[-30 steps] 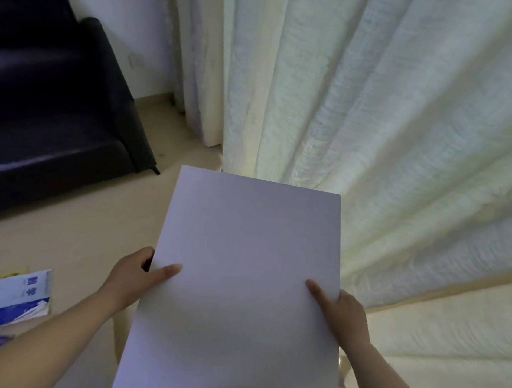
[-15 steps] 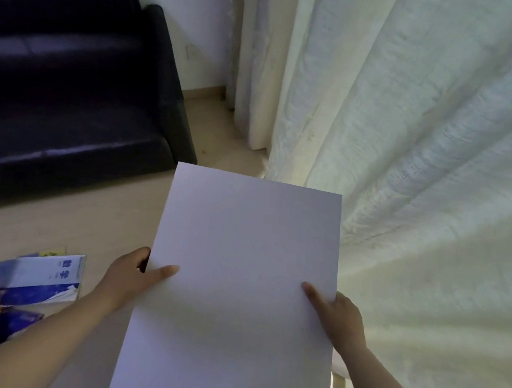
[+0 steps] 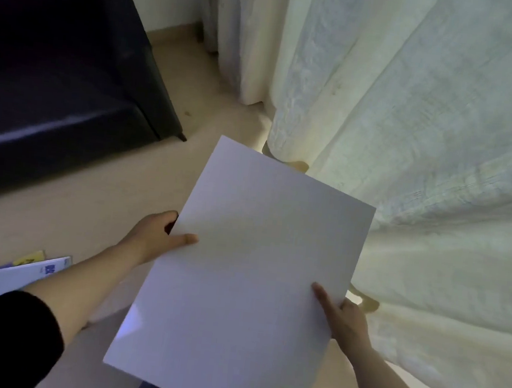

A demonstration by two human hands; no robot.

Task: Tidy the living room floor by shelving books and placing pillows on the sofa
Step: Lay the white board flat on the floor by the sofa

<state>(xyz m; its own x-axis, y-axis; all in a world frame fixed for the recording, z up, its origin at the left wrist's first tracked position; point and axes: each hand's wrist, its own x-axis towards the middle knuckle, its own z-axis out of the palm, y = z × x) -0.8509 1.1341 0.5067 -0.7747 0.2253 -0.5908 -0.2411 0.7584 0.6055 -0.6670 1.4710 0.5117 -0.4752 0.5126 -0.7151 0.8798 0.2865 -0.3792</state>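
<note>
I hold a large plain white book (image 3: 249, 275) flat in front of me with both hands. My left hand (image 3: 155, 237) grips its left edge, thumb on the cover and fingers underneath. My right hand (image 3: 342, 320) grips the right edge the same way, thumb lying on top. A black sofa (image 3: 55, 78) fills the upper left, and no pillow shows on the visible part of it. A blue and white book (image 3: 18, 276) lies on the floor at the lower left, partly behind my left forearm.
Pale curtains (image 3: 414, 115) hang down to the floor across the whole right side, close to the book's far edge. Light wooden floor (image 3: 89, 201) lies between the sofa and the curtains. A yellow item (image 3: 31, 257) peeks out by the floor book.
The view has swung right and tilted down, so the sofa moved toward the centre. The white book now sits rotated clockwise in my hands. Both grips are unchanged.
</note>
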